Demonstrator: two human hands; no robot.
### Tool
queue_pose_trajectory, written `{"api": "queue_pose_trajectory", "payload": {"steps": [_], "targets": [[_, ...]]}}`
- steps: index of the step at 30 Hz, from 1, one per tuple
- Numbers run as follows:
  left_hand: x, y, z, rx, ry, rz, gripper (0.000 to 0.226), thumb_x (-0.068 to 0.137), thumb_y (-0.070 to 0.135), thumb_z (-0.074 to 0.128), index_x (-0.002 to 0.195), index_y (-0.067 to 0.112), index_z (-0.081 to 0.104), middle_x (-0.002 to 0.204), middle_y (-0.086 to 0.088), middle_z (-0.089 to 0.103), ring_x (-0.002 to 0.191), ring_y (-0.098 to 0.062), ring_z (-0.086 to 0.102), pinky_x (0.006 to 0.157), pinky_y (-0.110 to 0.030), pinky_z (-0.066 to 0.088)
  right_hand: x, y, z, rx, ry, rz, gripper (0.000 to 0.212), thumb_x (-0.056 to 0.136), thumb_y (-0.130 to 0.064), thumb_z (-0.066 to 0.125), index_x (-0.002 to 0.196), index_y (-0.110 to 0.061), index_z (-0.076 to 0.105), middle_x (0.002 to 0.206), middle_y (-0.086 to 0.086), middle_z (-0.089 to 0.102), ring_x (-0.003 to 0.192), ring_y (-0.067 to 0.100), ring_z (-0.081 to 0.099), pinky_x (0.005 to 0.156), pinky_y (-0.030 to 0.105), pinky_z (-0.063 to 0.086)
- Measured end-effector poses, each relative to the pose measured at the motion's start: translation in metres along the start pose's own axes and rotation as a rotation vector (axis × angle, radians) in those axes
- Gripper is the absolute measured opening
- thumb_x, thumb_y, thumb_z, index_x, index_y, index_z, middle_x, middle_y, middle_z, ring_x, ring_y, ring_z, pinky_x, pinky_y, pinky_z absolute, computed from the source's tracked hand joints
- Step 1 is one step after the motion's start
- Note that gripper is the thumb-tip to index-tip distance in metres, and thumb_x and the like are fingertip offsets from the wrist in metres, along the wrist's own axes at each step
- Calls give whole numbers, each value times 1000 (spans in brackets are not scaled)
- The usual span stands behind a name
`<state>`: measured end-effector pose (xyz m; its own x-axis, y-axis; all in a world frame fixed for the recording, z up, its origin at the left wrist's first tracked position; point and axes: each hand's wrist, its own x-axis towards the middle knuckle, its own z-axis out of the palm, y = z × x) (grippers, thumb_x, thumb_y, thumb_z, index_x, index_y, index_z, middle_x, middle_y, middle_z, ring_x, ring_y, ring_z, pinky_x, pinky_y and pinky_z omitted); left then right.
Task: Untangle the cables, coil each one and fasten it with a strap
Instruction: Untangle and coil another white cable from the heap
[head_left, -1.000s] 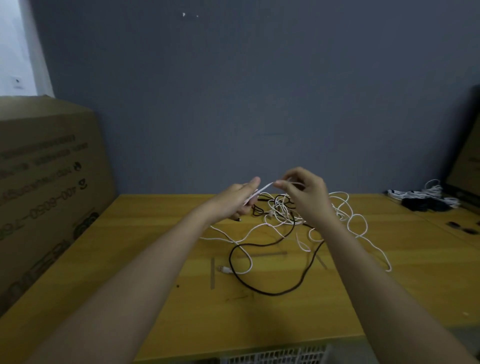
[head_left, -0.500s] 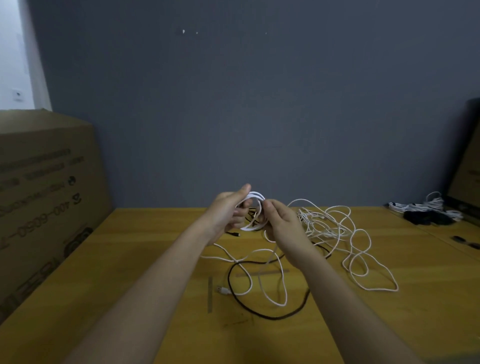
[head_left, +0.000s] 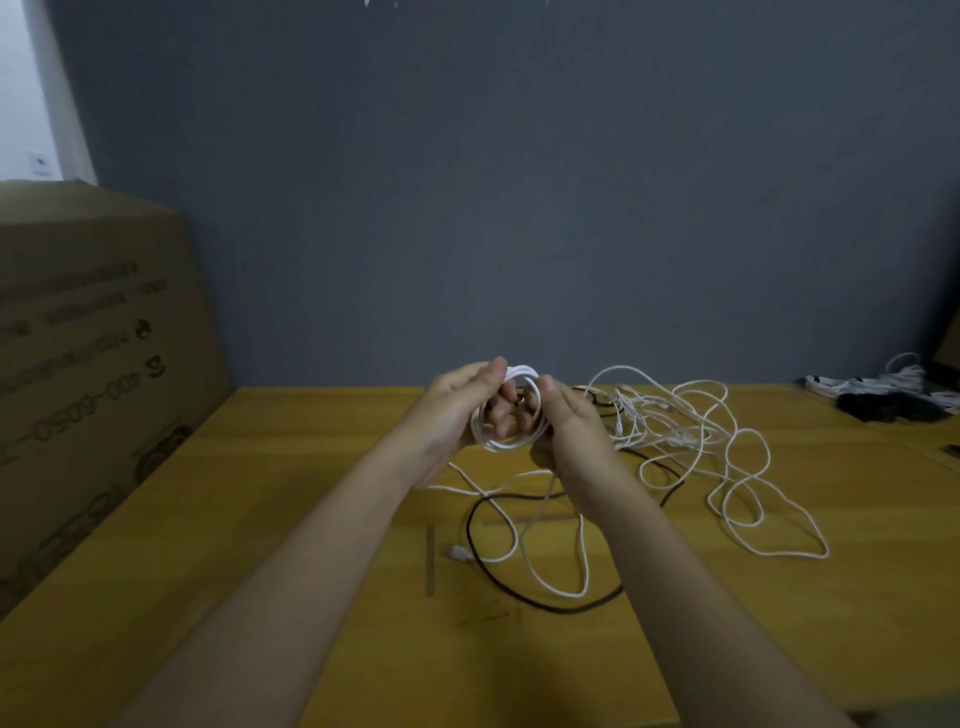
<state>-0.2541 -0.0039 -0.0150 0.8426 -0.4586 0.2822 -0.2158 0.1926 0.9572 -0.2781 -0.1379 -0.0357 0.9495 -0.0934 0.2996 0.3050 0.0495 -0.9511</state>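
A small coil of white cable (head_left: 506, 441) hangs in the air above the wooden table (head_left: 311, 467). My left hand (head_left: 462, 405) grips the coil with its fingers through the loops. My right hand (head_left: 569, 423) pinches the coil's right side. The cable's loose tail drops from the coil to the table and ends in a USB plug (head_left: 457, 552). A tangle of white cables (head_left: 691, 431) lies to the right of my hands. A black cable (head_left: 524, 597) loops on the table under my forearms.
A large cardboard box (head_left: 93, 374) stands against the table's left side. At the far right lie bundled white cables (head_left: 883, 382) and a black bundle (head_left: 883, 405). A dark box edge (head_left: 948, 332) shows at the right border. A grey wall closes the back.
The straight piece of white cable between my hands has become a small coil with more loops. My hands came closer together, and the loose tail on the table got shorter.
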Motion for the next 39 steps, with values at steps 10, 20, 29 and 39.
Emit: {"api": "queue_pose_trajectory", "payload": {"steps": [10, 20, 29, 39], "targets": [[0, -13, 0, -213, 153, 10, 31, 104, 31, 33, 82, 13, 47, 44, 11, 26, 36, -3, 23, 53, -21, 39, -19, 42, -9, -73, 27, 20, 21, 102, -25, 41, 102, -15, 59, 69, 5, 54, 48, 11, 45, 44, 21, 39], [3, -1, -8, -357, 172, -22, 36, 105, 33, 29, 74, 17, 40, 44, 10, 28, 35, -4, 22, 52, -18, 38, -21, 66, -11, -1187, 306, -562, 20, 85, -6, 66, 104, -14, 69, 76, 6, 68, 58, 30, 61, 46, 26, 29], [-7, -22, -1, 309, 228, 48, 16, 106, 25, 27, 96, 14, 28, 73, 1, 41, 52, -5, 37, 52, -14, 35, -37, 48, -4, -1244, -47, -881, 22, 85, -18, 50, 94, -10, 70, 75, 1, 59, 69, 21, 55, 52, 25, 35], [-14, -23, -5, 689, -30, -37, 21, 103, 35, 34, 93, 19, 40, 66, 5, 38, 54, -9, 36, 59, -31, 31, -10, 9, -33, -846, 115, -632, 23, 79, -31, 75, 82, -11, 65, 73, -2, 56, 65, 10, 47, 58, 19, 37]]}}
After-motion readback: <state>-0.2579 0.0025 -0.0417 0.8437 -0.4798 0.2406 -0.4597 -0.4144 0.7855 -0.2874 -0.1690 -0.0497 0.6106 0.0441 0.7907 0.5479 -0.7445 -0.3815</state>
